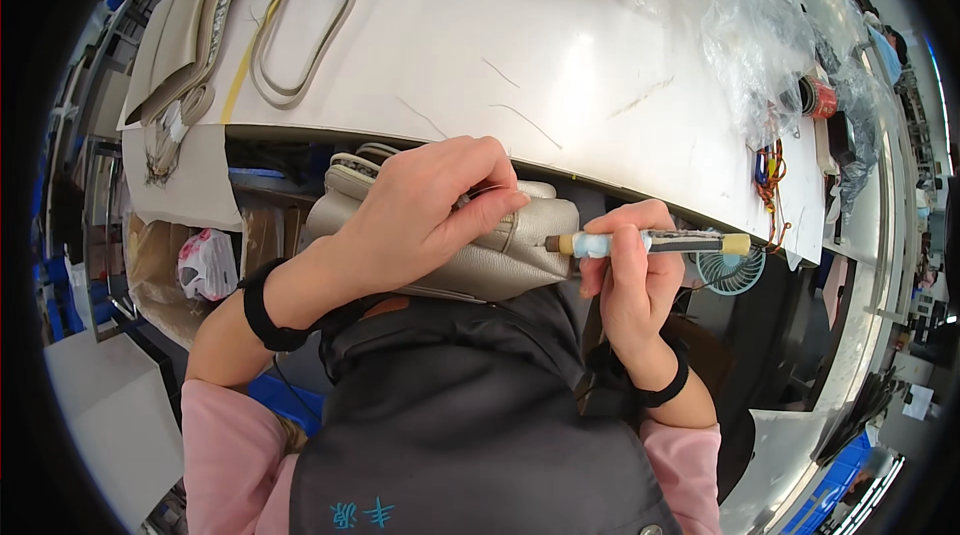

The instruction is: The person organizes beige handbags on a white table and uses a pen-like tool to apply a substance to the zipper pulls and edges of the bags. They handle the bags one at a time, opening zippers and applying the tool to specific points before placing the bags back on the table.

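A metallic beige leather bag (510, 265) lies against my lap at the table's edge. My left hand (430, 200) rests over its top, thumb and forefinger pinched together; what they hold, if anything, is too small to make out. My right hand (635, 280) grips a pen-like tool (675, 242) with a dark-and-light handle, wrapped in pale blue and yellowish tape. Its thin tip points left and reaches the bag's right part, close to a seam; whether it touches cannot be told.
The white table (430, 35) carries loose thread ends, another beige bag (185, 35) and a strap (300, 85) at left, plus clear plastic wrapping (750, 35) at right. A cardboard box (160, 270) stands lower left. A small blue fan (730, 270) sits beyond my right hand.
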Demonstrator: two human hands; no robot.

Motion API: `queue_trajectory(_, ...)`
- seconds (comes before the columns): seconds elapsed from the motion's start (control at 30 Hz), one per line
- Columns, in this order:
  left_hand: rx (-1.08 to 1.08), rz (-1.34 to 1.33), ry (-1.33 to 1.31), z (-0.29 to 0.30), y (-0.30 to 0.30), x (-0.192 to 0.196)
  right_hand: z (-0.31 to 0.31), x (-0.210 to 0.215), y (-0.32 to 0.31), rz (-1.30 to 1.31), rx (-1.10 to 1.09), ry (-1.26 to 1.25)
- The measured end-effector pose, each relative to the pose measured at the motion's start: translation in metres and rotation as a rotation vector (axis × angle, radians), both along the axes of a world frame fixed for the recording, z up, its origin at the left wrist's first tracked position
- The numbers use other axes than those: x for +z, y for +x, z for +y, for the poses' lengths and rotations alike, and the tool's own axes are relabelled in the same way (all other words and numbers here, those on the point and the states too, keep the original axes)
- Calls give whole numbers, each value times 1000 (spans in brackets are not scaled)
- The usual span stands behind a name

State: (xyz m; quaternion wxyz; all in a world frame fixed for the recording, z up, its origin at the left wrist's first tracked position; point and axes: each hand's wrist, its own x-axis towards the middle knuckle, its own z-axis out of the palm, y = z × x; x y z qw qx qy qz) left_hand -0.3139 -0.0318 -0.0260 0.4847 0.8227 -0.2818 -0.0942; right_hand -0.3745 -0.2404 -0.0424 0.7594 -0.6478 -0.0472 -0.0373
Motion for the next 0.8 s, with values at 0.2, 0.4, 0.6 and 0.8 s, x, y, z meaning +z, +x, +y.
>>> queue_trajectory(0.2, -21, 3, -36, 1, 0, 0, 3, -3, 1, -9, -13, -45)
queue_trajectory(0.4, -19, -7, -43, 1, -1, -4, 3, -3, 1, -12, -3, -104)
queue_trajectory(0.6, -19, -12, -69, 0, -3, -4, 4, -3, 1, -20, 0, -72)
queue_trajectory(0.8, -15, -5, -69, -2, -3, -4, 3, -3, 0, -11, -1, -91)
